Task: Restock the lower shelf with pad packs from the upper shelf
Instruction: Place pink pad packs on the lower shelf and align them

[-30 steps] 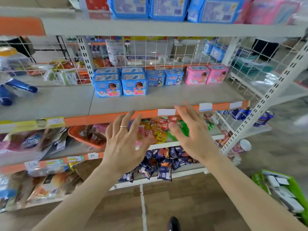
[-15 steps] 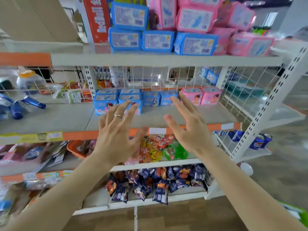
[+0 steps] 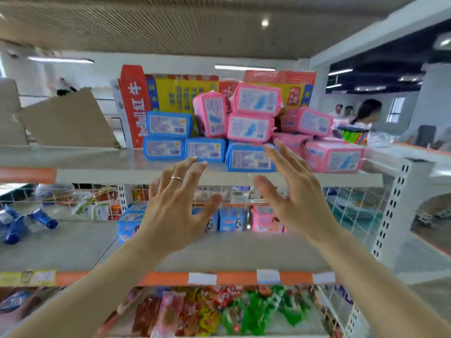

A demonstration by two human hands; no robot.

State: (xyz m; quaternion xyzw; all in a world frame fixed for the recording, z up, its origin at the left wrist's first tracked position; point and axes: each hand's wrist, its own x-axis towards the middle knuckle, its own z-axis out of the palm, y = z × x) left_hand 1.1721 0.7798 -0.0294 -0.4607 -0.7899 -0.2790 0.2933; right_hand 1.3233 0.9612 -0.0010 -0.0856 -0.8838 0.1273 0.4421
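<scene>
- The left hand (image 3: 175, 211), a ring on one finger, is spread wide and holds nothing. Its fingertips are level with the front rim of the pale grey metal upper shelf (image 3: 97, 175). A hasty reach could jam them against that rim.
- The blue plastic-wrapped pad packs (image 3: 206, 150) lie in a row at the front of this shelf, with one more stacked on the leftmost. The slick wrap may slide out of a one-sided grip.
- The right hand (image 3: 300, 198) is also splayed and empty. Its fingertips are in front of the rightmost blue pack (image 3: 251, 158); whether they touch it cannot be told.
- The pink plastic-wrapped pad packs (image 3: 249, 126) are heaped loosely, several tilted, and some rest on that rightmost blue pack. Pulling it out would probably bring the heap over the edge.
- Below, the grey lower shelf (image 3: 231, 254) has only a few packs at its back. A pack set down carelessly could topple them.
</scene>
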